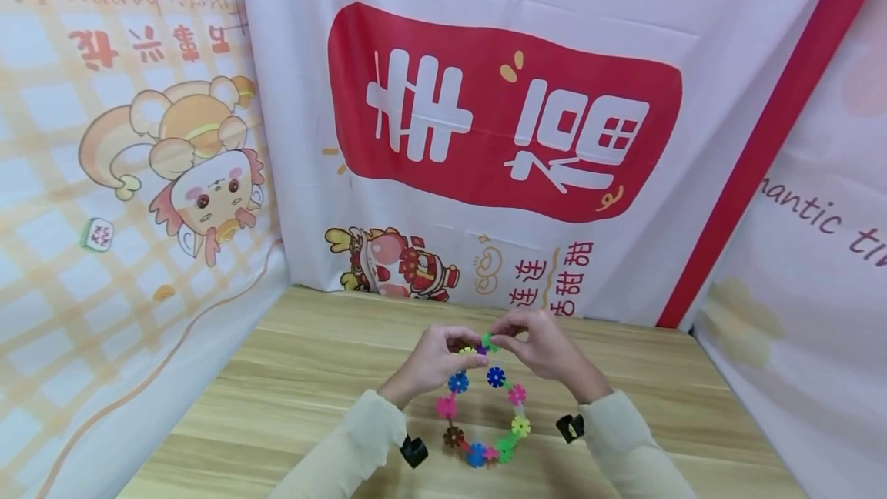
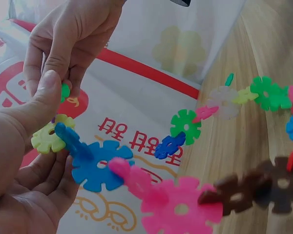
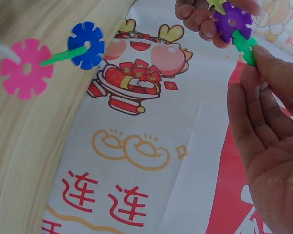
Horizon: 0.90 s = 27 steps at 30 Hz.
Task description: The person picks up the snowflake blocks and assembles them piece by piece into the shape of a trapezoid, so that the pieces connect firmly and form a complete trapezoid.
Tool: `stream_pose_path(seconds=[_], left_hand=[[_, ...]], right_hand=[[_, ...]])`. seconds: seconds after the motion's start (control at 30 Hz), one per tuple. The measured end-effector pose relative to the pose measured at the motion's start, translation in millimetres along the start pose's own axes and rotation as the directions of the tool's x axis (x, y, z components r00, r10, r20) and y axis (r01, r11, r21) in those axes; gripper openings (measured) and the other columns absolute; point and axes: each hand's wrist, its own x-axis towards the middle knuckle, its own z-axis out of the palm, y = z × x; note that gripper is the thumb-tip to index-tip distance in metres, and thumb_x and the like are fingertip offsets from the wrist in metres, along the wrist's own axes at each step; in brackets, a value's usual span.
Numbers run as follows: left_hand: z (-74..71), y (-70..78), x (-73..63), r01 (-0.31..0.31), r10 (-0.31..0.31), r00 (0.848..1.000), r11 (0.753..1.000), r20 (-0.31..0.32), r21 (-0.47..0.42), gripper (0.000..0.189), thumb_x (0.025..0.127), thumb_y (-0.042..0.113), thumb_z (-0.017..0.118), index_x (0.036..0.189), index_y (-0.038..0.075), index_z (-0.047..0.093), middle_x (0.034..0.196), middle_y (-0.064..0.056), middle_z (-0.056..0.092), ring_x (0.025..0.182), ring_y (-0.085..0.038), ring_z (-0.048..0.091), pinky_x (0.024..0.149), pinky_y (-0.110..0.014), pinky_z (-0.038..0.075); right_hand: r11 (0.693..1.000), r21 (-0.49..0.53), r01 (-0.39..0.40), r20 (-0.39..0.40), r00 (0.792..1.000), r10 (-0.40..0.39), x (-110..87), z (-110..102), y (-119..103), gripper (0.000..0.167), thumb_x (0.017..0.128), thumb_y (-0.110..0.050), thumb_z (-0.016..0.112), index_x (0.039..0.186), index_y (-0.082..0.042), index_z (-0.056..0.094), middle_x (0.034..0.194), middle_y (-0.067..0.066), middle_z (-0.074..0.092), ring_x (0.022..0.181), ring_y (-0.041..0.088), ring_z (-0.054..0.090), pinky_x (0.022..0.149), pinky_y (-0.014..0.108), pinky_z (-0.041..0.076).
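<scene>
A chain of colourful plastic snowflake discs (image 1: pixel 521 426) curves in a near-ring below both hands. My left hand (image 1: pixel 440 358) holds one end of it, around the purple disc (image 3: pixel 233 23) and the yellow disc (image 2: pixel 50 135). Between thumb and fingers, my right hand (image 1: pixel 543 345) pinches a green disc (image 3: pixel 245 49), whose edge meets the purple one; how deep the slots sit I cannot tell. A dark blue disc (image 1: pixel 495 377) forms the chain's other end, hanging apart from the green disc. Pink discs (image 2: pixel 181 208) and brown discs (image 2: pixel 283 183) continue along the left side.
Beneath the hands lies a wood-grain table (image 1: pixel 277 406). A printed white cloth (image 1: pixel 298 137) hangs behind it, with further printed cloths at the left (image 1: pixel 41 175) and right (image 1: pixel 818 314). Small black devices (image 1: pixel 413 451) sit at both wrists.
</scene>
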Motion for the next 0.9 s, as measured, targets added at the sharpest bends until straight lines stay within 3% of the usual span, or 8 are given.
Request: stream_pose_path(seconds=[0.13,0.27,0.4,0.63,0.73,0.8,0.9], left_hand=[[-0.6,0.4,-0.5,0.015,-0.015,1.000,1.000,0.017,0.004,0.024,0.095,0.025,0.081,0.117,0.017,0.076,0.110,-0.005,0.077,0.093,-0.014,0.070,0.078,-0.022,0.058],[-2.4,-2.2,-1.4,0.036,-0.036,0.998,0.999,0.043,0.000,0.027,0.099,0.030,0.077,0.122,0.019,0.073,0.113,-0.003,0.075,0.098,-0.016,0.070,0.083,-0.024,0.059],[-5.4,-6.2,-2.4,0.044,-0.045,0.997,0.999,0.058,0.014,0.027,0.100,0.034,0.074,0.125,0.022,0.073,0.115,-0.002,0.075,0.101,-0.019,0.069,0.084,-0.025,0.059],[-6.2,-7.1,-2.5,0.056,-0.057,0.997,0.998,0.047,0.008,0.027,0.100,0.033,0.075,0.124,0.020,0.073,0.116,-0.003,0.074,0.105,-0.022,0.069,0.086,-0.025,0.059],[-6.6,-7.4,-2.2,0.063,-0.063,0.997,0.998,0.042,0.000,0.027,0.100,0.033,0.075,0.123,0.020,0.073,0.115,-0.003,0.074,0.104,-0.020,0.069,0.085,-0.025,0.060],[-6.4,-7.8,-1.7,0.068,-0.068,0.997,0.998,0.036,0.000,0.026,0.100,0.032,0.075,0.122,0.020,0.073,0.115,-0.003,0.074,0.103,-0.018,0.069,0.085,-0.026,0.060],[-5.9,-8.7,-0.1,0.076,-0.076,0.997,0.997,0.020,0.016,0.023,0.100,0.035,0.074,0.120,0.022,0.074,0.114,-0.001,0.074,0.102,-0.017,0.069,0.085,-0.026,0.060]], right_hand=[[0.999,0.052,-0.017,0.020,1.000,0.016,-2.5,-5,10,0.010,0.096,-0.017,0.079,0.105,-0.014,0.082,0.097,0.000,0.081,0.085,0.007,0.075,0.079,0.026,0.065],[0.990,0.028,-0.137,0.039,0.990,0.136,-13.7,-22,34,0.016,0.098,-0.024,0.077,0.111,-0.014,0.081,0.103,0.002,0.081,0.089,0.010,0.076,0.080,0.023,0.063],[0.952,-0.061,-0.301,0.052,0.951,0.304,-36.9,-43,71,0.018,0.100,-0.027,0.075,0.111,-0.013,0.079,0.102,0.001,0.079,0.090,0.011,0.073,0.078,0.023,0.061],[0.855,-0.156,-0.495,0.073,0.857,0.510,-101.3,-71,130,0.031,0.100,-0.019,0.074,0.118,0.006,0.074,0.106,0.012,0.079,0.095,0.022,0.073,0.083,0.041,0.064],[0.828,-0.208,-0.521,0.063,0.837,0.543,-125.5,-71,146,0.027,0.097,-0.015,0.076,0.114,0.006,0.075,0.100,0.010,0.078,0.092,0.020,0.072,0.081,0.039,0.063],[0.825,-0.226,-0.518,0.064,0.837,0.543,-138.1,-68,155,0.024,0.096,-0.013,0.077,0.111,0.006,0.075,0.097,0.009,0.078,0.089,0.018,0.071,0.079,0.036,0.062],[0.808,-0.222,-0.545,0.061,0.819,0.570,-150.7,-58,163,0.028,0.094,-0.018,0.080,0.111,0.004,0.075,0.097,0.005,0.077,0.088,0.014,0.070,0.077,0.029,0.060]])
